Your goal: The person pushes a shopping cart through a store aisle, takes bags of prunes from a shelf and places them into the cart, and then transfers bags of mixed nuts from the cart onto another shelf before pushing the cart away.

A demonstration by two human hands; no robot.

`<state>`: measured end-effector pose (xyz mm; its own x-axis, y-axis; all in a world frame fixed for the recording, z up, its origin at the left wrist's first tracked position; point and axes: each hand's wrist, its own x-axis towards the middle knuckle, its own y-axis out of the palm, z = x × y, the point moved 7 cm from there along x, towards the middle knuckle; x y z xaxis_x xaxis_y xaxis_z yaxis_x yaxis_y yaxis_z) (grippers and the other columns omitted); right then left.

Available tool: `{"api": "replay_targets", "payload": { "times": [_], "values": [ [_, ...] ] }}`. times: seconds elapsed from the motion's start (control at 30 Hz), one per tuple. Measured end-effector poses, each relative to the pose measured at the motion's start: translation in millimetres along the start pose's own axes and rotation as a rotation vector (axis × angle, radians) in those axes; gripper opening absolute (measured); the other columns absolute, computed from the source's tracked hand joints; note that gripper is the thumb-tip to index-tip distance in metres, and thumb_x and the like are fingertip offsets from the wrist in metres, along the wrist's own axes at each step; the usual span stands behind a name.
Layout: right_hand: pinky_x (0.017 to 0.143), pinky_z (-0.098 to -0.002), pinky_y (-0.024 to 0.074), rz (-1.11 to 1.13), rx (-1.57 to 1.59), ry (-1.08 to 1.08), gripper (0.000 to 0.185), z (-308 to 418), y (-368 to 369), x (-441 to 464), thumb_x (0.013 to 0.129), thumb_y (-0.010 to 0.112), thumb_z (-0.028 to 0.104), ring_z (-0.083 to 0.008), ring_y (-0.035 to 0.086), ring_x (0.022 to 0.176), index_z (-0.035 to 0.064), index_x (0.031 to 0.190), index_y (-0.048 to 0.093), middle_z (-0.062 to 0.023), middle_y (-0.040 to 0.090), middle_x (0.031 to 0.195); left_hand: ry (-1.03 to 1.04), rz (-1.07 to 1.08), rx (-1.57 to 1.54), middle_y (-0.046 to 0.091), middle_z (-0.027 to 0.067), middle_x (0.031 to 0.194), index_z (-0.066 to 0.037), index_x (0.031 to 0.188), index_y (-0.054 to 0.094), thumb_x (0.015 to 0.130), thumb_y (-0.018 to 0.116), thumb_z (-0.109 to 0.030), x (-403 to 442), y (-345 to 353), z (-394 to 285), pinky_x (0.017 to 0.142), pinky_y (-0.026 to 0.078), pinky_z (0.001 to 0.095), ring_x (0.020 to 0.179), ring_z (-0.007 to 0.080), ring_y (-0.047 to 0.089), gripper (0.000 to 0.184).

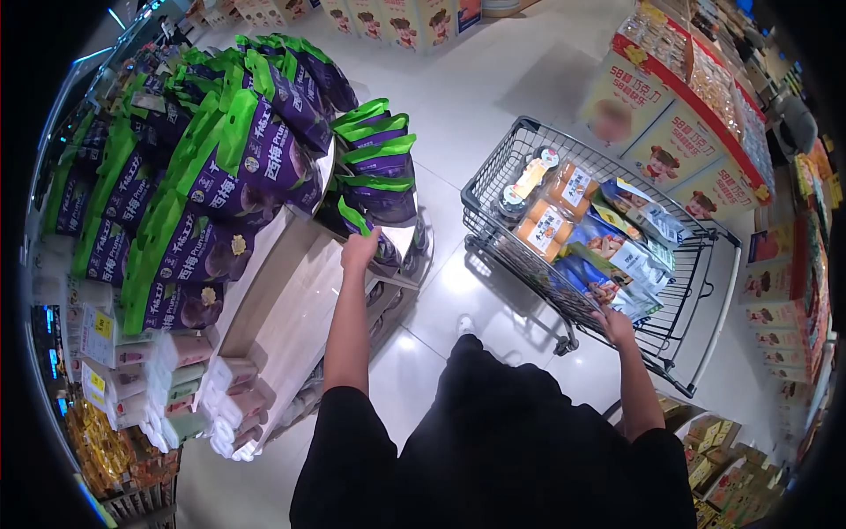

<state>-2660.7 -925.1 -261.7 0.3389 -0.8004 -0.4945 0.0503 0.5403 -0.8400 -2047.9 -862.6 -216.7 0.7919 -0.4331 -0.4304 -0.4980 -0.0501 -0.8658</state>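
My left hand [359, 251] is closed on the green top of a purple bag of prunes [385, 254] at the near end of a row. Beside it, more green-topped prune bags [381, 159] stand in the same end section of the shelf. On the other side, my right hand [614, 326] is closed around the side rim of a shopping cart [504, 249]; its fingertips are partly hidden. Inside the cart lie packs of orange-brown baked goods [545, 231], a clear-lidded food box [529, 176] and several blue and silver snack pouches [639, 264].
A large stack of prune bags [203, 176] fills the shelf at left. Pale packaged goods [181, 379] sit at its lower edge. Beyond the cart stands a red-edged display bin [679, 115]. Cartons [723, 458] are stacked at lower right, close to my right elbow. Tiled floor [441, 291] separates shelf and cart.
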Motion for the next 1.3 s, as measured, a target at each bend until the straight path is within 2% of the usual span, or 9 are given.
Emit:
{"api": "replay_targets", "payload": {
  "times": [0.27, 0.4, 0.53, 0.67, 0.8, 0.9, 1.1, 1.2, 1.3],
  "values": [
    [0.062, -0.0385, 0.0438, 0.015, 0.286, 0.045, 0.045, -39.5, -34.2, 36.6, 0.071, 0.060, 0.047, -0.0319, 0.059, 0.067, 0.0054, 0.088, 0.065, -0.0175, 0.061, 0.070, 0.140, -0.159, -0.236, 0.062, 0.0229, 0.082, 0.004, 0.089, 0.061, 0.081, 0.046, -0.031, -22.4, 8.6, 17.0, 0.070, 0.044, 0.0447, 0.080, 0.0389, 0.059, 0.038],
    [0.063, -0.0375, 0.0440, 0.120, 0.358, 0.024, 0.045, -57.6, -29.1, 59.9, 0.070, 0.061, 0.047, -0.0311, 0.059, 0.072, 0.0050, 0.086, 0.064, -0.0178, 0.061, 0.075, 0.313, -0.106, -0.860, 0.050, 0.0034, 0.056, 0.000, 0.070, 0.055, 0.087, 0.045, -0.020, -109.3, -11.0, -16.1, 0.047, 0.032, 0.0272, 0.049, 0.0109, 0.043, 0.028],
    [0.070, -0.0353, 0.0453, 0.338, -0.003, 0.015, 0.045, -16.5, -78.3, 56.7, 0.071, 0.061, 0.045, -0.0277, 0.060, 0.077, 0.0055, 0.093, 0.063, -0.0159, 0.062, 0.085, 0.354, -0.030, -0.962, 0.049, -0.0008, 0.059, -0.003, 0.074, 0.056, 0.088, 0.044, -0.016, -185.8, -53.8, -83.9, 0.043, 0.029, 0.0230, 0.046, 0.0069, 0.038, 0.023],
    [0.075, -0.0306, 0.0461, -0.035, 0.716, -0.309, 0.036, 49.0, -135.0, 80.8, 0.082, 0.056, 0.035, -0.0214, 0.061, 0.083, 0.0033, 0.097, 0.062, -0.0079, 0.065, 0.091, 0.422, 0.190, -1.025, 0.051, 0.0002, 0.063, 0.000, 0.078, 0.055, 0.085, 0.047, -0.018, -241.2, -76.6, -156.6, 0.046, 0.032, 0.0190, 0.049, 0.0061, 0.043, 0.022],
    [0.081, -0.0362, 0.0453, 0.503, 1.468, -0.250, 0.045, 109.8, -98.8, 112.1, 0.088, 0.049, 0.037, -0.0179, 0.051, 0.104, 0.0062, 0.121, 0.047, -0.0082, 0.051, 0.119, 0.505, 0.142, -1.175, 0.060, 0.0091, 0.072, 0.007, 0.084, 0.058, 0.078, 0.052, -0.018, -277.9, -89.4, -206.9, 0.051, 0.042, 0.0220, 0.057, 0.0132, 0.055, 0.026],
    [0.098, -0.0448, 0.0350, 0.916, 2.087, -0.400, 0.056, 141.3, -77.1, 124.3, 0.091, 0.041, 0.039, -0.0272, 0.040, 0.119, 0.0065, 0.134, 0.027, -0.0132, 0.039, 0.132, 0.462, 0.327, -1.203, 0.062, 0.0137, 0.078, 0.009, 0.088, 0.058, 0.072, 0.054, -0.019, -258.1, -64.7, -207.2, 0.060, 0.048, 0.0273, 0.065, 0.0187, 0.059, 0.033],
    [0.097, -0.0434, 0.0361, 0.518, 2.277, 0.072, 0.051, 85.9, -55.8, 163.8, 0.083, 0.052, 0.036, -0.0278, 0.050, 0.110, 0.0060, 0.124, 0.043, -0.0131, 0.051, 0.121, 0.516, 0.661, -1.242, 0.064, 0.0140, 0.083, 0.008, 0.089, 0.061, 0.074, 0.055, -0.015, -169.7, 18.6, -232.1, 0.064, 0.050, 0.0274, 0.067, 0.0194, 0.062, 0.028],
    [0.092, -0.0428, 0.0407, 0.502, 2.348, 0.012, 0.043, 66.8, -42.6, 181.9, 0.081, 0.052, 0.028, -0.0266, 0.054, 0.102, 0.0053, 0.117, 0.047, -0.0122, 0.056, 0.113, 0.256, 0.633, -1.259, 0.062, 0.0115, 0.088, 0.008, 0.098, 0.058, 0.079, 0.057, -0.019, -107.7, 71.8, -233.4, 0.069, 0.048, 0.0277, 0.077, 0.0186, 0.061, 0.032],
    [0.090, -0.0413, 0.0430, 0.390, 2.323, -0.021, 0.042, 56.2, -69.6, 220.1, 0.079, 0.054, 0.022, -0.0254, 0.054, 0.102, 0.0070, 0.118, 0.045, -0.0110, 0.054, 0.113, 0.458, 0.542, -1.145, 0.063, 0.0145, 0.088, 0.008, 0.096, 0.059, 0.080, 0.057, -0.021, -25.7, 107.5, -254.7, 0.072, 0.047, 0.0307, 0.080, 0.0236, 0.061, 0.033]
  ]
}}
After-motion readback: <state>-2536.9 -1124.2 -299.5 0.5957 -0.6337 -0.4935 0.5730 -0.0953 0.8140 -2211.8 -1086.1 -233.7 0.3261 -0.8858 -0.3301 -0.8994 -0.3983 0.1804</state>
